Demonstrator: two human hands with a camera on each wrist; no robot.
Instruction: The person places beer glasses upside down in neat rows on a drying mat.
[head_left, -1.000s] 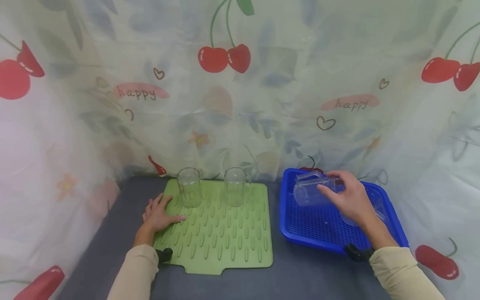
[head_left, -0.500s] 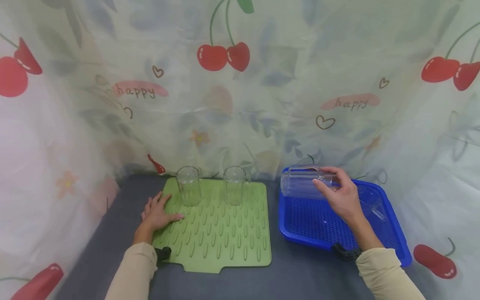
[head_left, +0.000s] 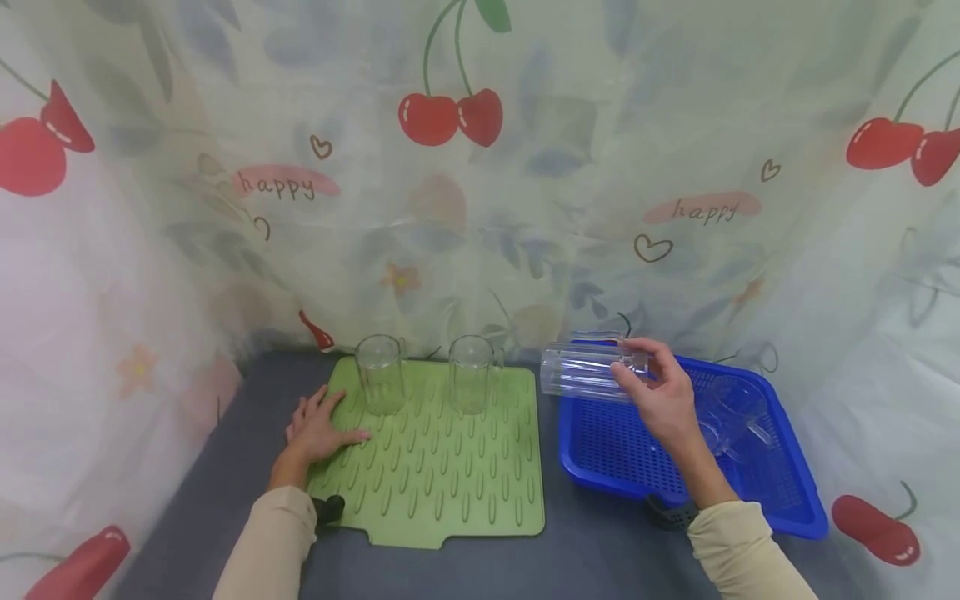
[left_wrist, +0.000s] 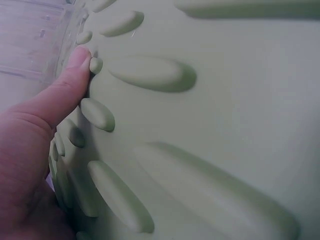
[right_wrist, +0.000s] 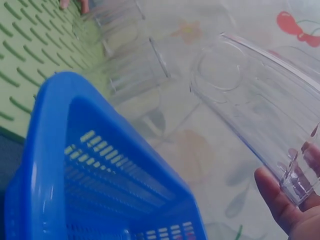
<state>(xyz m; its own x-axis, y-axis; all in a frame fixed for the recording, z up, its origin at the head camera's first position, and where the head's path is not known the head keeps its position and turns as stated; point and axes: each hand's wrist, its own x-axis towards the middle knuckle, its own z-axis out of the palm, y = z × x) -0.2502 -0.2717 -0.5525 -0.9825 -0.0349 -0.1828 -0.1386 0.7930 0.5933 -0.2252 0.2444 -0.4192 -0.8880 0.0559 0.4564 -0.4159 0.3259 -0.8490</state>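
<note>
My right hand (head_left: pixel 666 402) grips a clear glass mug (head_left: pixel 581 372) by one end, thumb in front. The mug lies sideways in the air above the left part of the blue basket (head_left: pixel 567 442), its handle uppermost. In the right wrist view the mug (right_wrist: pixel 240 95) slants beyond the basket's rim. On the left edge of the green drying mat (head_left: pixel 442 500), my left hand (head_left: pixel 315 429) rests with fingers spread. Its thumb lies on the ridged surface, as the left wrist view also shows. Two clear mugs (head_left: pixel 381 375) stand upright along the mat's back edge.
More clear glassware (head_left: pixel 738 408) lies in the right side of the basket; how many pieces cannot be made out. A dark grey table (head_left: pixel 585 550) carries mat and basket, with a gap between them. A printed curtain (head_left: pixel 480 208) hangs behind and at both sides.
My right hand has moved left with the mug, from over the basket's middle toward the mat. The mug has risen and turned more level. The left hand has stayed in place.
</note>
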